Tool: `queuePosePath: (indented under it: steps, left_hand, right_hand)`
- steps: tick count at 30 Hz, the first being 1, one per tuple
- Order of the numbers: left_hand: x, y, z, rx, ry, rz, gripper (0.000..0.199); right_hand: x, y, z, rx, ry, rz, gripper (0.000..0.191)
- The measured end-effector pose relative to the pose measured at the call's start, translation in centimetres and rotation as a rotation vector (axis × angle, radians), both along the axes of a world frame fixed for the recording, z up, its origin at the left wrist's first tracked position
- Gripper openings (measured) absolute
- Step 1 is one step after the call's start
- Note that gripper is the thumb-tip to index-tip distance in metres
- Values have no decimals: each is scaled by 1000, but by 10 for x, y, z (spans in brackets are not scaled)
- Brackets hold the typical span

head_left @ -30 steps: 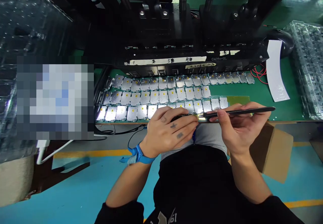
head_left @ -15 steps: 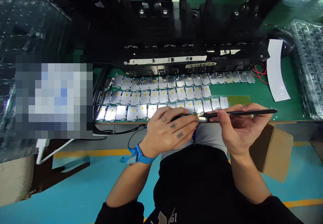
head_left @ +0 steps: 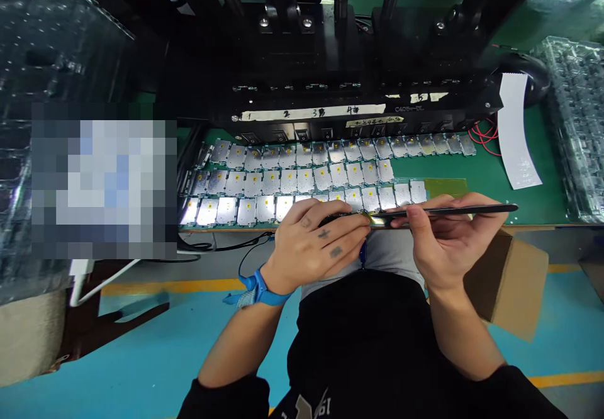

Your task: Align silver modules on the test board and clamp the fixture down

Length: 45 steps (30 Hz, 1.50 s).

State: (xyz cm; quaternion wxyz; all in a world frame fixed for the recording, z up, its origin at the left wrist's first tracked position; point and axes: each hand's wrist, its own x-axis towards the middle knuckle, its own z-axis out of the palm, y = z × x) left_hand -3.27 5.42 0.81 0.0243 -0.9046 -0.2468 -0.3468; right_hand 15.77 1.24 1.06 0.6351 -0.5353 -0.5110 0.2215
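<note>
Black tweezers [head_left: 472,209] lie across the fingers of my right hand [head_left: 446,243], pinched under its thumb, with the tips pointing left. The tips meet a small shiny piece [head_left: 377,220] at the table's front edge, beside my left fingertips. My left hand [head_left: 323,240], wearing a blue wrist strap [head_left: 257,290], has its fingers curled together around a dark object, mostly hidden beneath them. Behind both hands, silver metal plates with small yellow marks [head_left: 265,208] lie in three rows on the green mat [head_left: 491,202].
A black machine [head_left: 302,60] with switches stands behind the rows. Clear plastic trays [head_left: 573,123] are stacked at right, more [head_left: 42,48] at left. A white paper strip [head_left: 518,129] lies near red wires. A cardboard box [head_left: 516,280] sits below the edge.
The tweezer tips have shifted very slightly left, and the small piece by my left fingertips shows a brighter yellowish shine. Both hands hold nearly the same position.
</note>
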Motion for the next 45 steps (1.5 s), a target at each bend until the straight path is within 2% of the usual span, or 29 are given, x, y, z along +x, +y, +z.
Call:
queuePosePath:
  steps: [9,13,18,22,28,45]
  left_hand:
    - [-2,-1,-2,-32,24,-9,18]
    - [-3,-2,5,-96,71,-25,18]
    - [2,-6,16,-114,132,10,15]
    - [14,-8,10,-50,93,33,23]
    - [22,-7,-1,-7,119,88,32]
    - [24,-7,2,-24,127,104,32]
  right_hand:
    - [1,3,2,7,81,16,39]
    - [9,5,12,29,142,15,38]
    - [26,24,19,-45,189,-30,43]
    - [32,38,11,-119,216,6,47]
    - [31,39,9,-176,214,27,49]
    - [30,38,13,-206,211,32,50]
